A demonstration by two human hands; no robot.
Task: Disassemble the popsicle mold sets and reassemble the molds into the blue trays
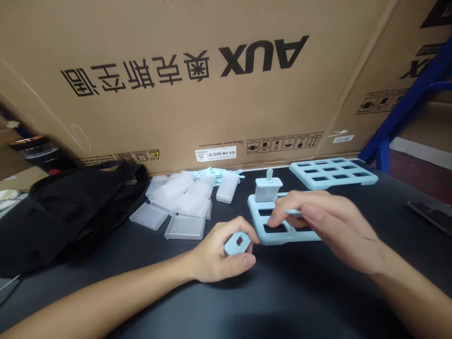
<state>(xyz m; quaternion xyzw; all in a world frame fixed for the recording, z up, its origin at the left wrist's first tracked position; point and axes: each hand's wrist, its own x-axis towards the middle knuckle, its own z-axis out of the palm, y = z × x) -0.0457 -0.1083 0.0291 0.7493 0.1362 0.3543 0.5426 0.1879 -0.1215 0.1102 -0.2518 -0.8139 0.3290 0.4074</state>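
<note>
Moulds (185,200) lay left of the nearer rack (282,238); right hand (330,219), pinching a stick (293,213), partly hid it; left hand (217,262) grasped a lid (232,246).

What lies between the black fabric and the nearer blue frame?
Translucent moulds, pale blue pieces behind them, and, closest to the frame, the left hand, all in the head view.

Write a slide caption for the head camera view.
Left hand holds a slotted blue lid; right hand pinches a blue stick near a blue rack.
</note>
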